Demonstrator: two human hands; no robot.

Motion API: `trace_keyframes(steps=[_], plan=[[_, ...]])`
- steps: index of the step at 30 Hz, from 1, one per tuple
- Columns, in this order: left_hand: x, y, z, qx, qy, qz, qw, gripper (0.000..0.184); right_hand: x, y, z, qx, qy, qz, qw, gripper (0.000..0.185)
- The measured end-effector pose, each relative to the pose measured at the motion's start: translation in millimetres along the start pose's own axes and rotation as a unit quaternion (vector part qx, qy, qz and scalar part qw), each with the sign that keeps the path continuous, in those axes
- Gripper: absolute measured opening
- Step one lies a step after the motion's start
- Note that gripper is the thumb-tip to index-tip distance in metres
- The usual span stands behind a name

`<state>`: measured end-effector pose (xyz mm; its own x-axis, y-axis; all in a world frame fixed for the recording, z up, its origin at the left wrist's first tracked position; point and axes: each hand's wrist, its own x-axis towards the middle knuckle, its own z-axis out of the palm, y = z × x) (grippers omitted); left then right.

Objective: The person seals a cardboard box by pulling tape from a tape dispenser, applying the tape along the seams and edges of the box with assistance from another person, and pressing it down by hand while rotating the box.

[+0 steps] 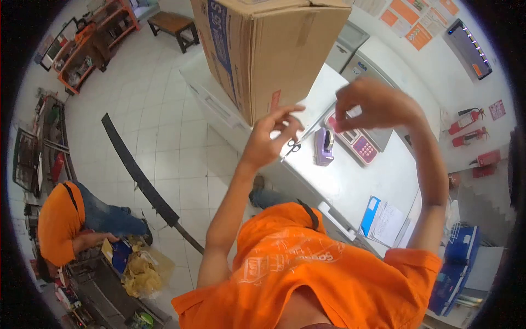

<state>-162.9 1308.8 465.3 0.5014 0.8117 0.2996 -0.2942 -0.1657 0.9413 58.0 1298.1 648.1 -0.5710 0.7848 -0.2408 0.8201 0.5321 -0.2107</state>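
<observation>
My left hand is raised beside the lower edge of a large cardboard box, its fingers apart and slightly bent, holding nothing visible. My right hand hovers above the white table, its fingers curled toward the thumb in a pinch; blur hides what, if anything, is between the fingertips. A purple tape dispenser stands between the hands, and black-handled scissors lie to its left. Under and below my right hand is a pink and purple device with buttons.
Papers and a blue folder lie on the table's near right part. At the lower left, a person in orange bends over beside yellow plastic bags. A long dark strip lies on the tiled floor. Fire extinguishers are at right.
</observation>
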Motion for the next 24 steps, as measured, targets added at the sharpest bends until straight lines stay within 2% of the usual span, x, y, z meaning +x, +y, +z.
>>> trace_keyframes(steps=[3, 6, 9, 12, 15, 18, 21, 24], plan=[[20, -1, -10, -0.071, -0.038, 0.014, 0.997, 0.036, 32, -1, -25, 0.105, -0.019, -0.075, 0.991, 0.019], [40, 19, -19, -0.137, -0.069, 0.005, 0.988, 0.044, 55, -5, -49, 0.153, -0.025, -0.079, 0.985, 0.019], [67, 31, -29, -0.228, -0.112, 0.045, 0.966, 0.049, 74, 11, -56, 0.207, -0.018, -0.102, 0.973, 0.018], [88, 26, -38, -0.273, -0.143, 0.028, 0.951, 0.045, 85, 23, -69, 0.220, -0.022, -0.111, 0.969, 0.016], [110, 19, -40, -0.265, -0.131, 0.032, 0.955, 0.036, 89, 34, -80, 0.199, -0.019, -0.108, 0.974, 0.013], [126, 32, -36, -0.202, -0.096, -0.006, 0.975, 0.021, 92, 50, -88, 0.181, -0.002, -0.105, 0.978, 0.013], [132, 47, -42, -0.148, -0.079, -0.065, 0.984, 0.017, 91, 66, -89, 0.197, 0.036, -0.129, 0.971, 0.012], [131, 73, -52, -0.037, -0.035, -0.048, 0.998, 0.015, 84, 75, -101, 0.137, 0.024, -0.125, 0.982, 0.013]])
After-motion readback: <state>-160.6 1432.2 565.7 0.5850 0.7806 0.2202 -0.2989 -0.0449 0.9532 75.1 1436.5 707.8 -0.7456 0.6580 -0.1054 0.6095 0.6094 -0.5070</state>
